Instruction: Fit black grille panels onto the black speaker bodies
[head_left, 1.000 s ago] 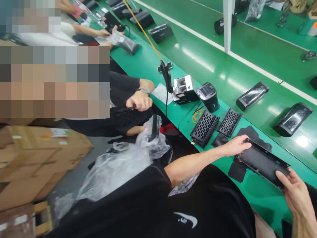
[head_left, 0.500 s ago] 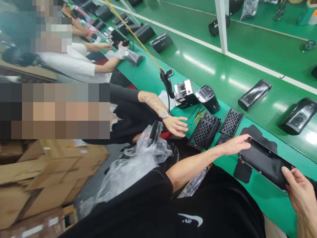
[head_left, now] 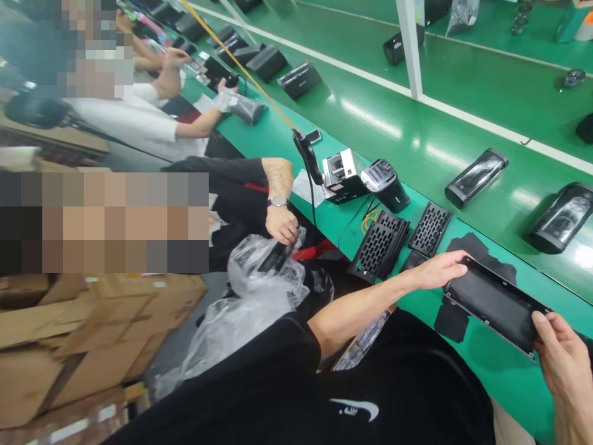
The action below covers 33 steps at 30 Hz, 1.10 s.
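- The long flat black plastic panel with a raised rim lies between my two hands on the green work surface; its long axis goes from my left hand at the far upper end to my right hand at the near lower end.
- My left hand is half open, its fingers resting flat on the panel's upper corner; my right hand is closed on the lower corner, with the thumb on top.
- Both hands touch it, so neither is nearer.
- Under the panel lie black cut sheet pieces, and just beyond my left hand a stack of black perforated grilles.
- Compared with half a second ago, the panel and my hands are almost where they were; the co-worker's hand pulled back from the grilles to the clear plastic bag.
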Motion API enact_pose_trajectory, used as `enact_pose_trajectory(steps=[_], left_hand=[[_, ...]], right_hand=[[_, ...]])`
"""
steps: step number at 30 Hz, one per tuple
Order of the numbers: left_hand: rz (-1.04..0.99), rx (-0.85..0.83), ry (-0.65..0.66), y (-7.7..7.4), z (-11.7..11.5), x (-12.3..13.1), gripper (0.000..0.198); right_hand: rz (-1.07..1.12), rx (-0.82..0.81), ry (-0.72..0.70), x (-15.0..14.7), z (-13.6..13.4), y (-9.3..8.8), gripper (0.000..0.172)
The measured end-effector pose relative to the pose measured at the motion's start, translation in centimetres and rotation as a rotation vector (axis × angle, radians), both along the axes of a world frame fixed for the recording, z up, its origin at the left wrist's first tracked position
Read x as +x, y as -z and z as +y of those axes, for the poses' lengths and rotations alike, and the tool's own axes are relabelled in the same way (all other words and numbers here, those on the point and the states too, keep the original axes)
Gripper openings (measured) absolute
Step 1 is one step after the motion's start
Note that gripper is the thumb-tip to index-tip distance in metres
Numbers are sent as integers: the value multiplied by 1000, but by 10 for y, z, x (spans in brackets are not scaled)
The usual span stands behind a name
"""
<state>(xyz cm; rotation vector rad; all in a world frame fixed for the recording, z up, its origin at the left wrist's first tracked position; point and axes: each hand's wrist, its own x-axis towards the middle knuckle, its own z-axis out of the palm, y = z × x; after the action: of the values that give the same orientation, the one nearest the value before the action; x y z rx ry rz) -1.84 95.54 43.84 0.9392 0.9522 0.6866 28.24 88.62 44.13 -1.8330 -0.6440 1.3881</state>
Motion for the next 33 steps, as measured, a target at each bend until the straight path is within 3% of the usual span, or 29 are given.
enact_pose_trajectory(steps=[4, 11, 20, 24, 28, 33], left_hand=[[-15, 76, 56, -3, 1, -2, 37], [-48, -29, 43, -6, -1, -4, 47], [-145, -97, 91, -9, 1, -2, 60], [-189, -18, 156, -22, 10, 4, 66], [-193, 141, 171, -43, 27, 15, 66], [-264, 224, 236, -63, 45, 28, 77]], right_hand=[[23, 7, 28, -3, -5, -8, 57], [117, -37, 145, -14, -2, -23, 69], [122, -52, 203, -16, -7, -29, 69], [47, 26, 264, -6, -9, -40, 64], [-75, 98, 371, 3, -7, -68, 63], [-161, 173, 470, 5, -5, -96, 67]])
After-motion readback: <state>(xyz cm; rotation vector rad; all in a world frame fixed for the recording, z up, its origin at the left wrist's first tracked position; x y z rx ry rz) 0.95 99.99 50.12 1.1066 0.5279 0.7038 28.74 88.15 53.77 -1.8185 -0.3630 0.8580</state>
